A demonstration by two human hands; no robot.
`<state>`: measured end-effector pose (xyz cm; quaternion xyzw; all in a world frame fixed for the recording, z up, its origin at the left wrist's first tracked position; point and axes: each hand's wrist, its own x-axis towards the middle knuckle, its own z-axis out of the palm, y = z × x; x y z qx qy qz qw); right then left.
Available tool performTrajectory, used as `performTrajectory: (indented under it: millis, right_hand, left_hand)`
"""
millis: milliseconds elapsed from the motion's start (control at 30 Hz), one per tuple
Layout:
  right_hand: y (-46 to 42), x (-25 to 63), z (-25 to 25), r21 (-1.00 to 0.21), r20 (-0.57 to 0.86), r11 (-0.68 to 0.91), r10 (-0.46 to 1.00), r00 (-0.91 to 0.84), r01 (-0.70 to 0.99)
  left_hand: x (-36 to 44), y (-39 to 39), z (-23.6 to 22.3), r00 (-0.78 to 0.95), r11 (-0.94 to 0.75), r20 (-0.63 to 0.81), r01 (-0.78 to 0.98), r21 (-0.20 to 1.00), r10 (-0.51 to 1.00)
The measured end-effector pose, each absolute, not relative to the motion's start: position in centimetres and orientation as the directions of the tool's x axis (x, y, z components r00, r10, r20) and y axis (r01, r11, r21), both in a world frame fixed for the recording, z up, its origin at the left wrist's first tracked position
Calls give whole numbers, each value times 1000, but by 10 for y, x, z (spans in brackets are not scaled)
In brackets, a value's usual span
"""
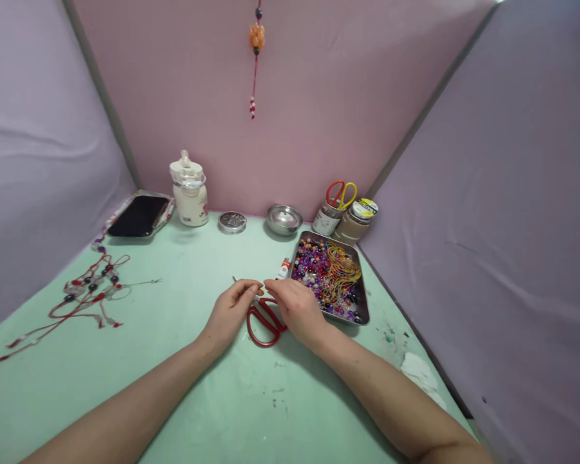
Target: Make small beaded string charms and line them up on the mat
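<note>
My left hand (pixel 232 310) and my right hand (pixel 297 308) meet at the middle of the pale green table (pixel 174 386). Both are pinched at the fingertips. A thin metal needle or wire (pixel 235 280) sticks out to the left from the left hand's pinch. What the right fingertips grip is too small to make out. Red-handled scissors (pixel 262 325) lie flat on the table between and under the two hands. A small red and white tube (pixel 283 268) lies just beyond my right hand.
A metal tray (pixel 362 309) of coloured beads and yellow cords sits right of my hands. Red beaded cords (pixel 84 293) lie at left. Along the back stand a phone (pixel 138 216), white jar (pixel 190 190), small tin (pixel 232 222), steel bowl (pixel 284 219), scissors cup (pixel 329 216).
</note>
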<state>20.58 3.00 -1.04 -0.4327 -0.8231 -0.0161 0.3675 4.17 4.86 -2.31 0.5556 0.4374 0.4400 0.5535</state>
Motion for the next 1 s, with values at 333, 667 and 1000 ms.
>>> performTrajectory:
  millis: [333,667,1000]
  right_hand:
    - [31,207,-8,-308,623,599,714,-319,739]
    - [31,207,-7,-439,546,547,793,-272,712]
    - [38,224,18,-463,396,436,881,-260,772]
  left_hand:
    - [43,45,-16,274,21,-32,41,999,961]
    - [40,48,-16,211,-23,-2,118,993,978]
    - [40,48,-15,155,-14,-11,158,987,988]
